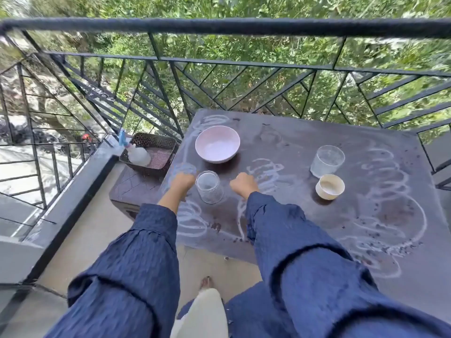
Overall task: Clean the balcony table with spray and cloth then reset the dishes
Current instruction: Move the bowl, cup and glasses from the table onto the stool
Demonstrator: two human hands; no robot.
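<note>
Here, your left hand (183, 181) hovers over the near left part of the balcony table (305, 215), just beside a clear glass (210, 187); its fingers are curled under and hidden from the camera, so you cannot tell whether they hold anything, and a bluish smear (184, 168) lies on the top right ahead of the knuckles. Your right hand (244, 184) is on the other side of that glass, balled into a loose fist with nothing showing in it, over one of the white scribbles (385, 191) that loop across the dark tabletop; dark crumbs are scattered among the loops.

The dishes stand on the table: a pale pink bowl (217, 143) beyond your hands, a second clear glass (327, 161) further right, and a small cream cup (329, 186) just in front of it.

The spray bottle (138, 154), white with a blue trigger, lies in a dark woven basket (156, 140) to the left of the table; a pink patterned cloth (159, 157) lies in there beside it. The basket sits on a low dark stool (133, 189); any label on the bottle is too blurred to read. A black metal railing (219, 26) runs behind everything, with green foliage beyond it.
</note>
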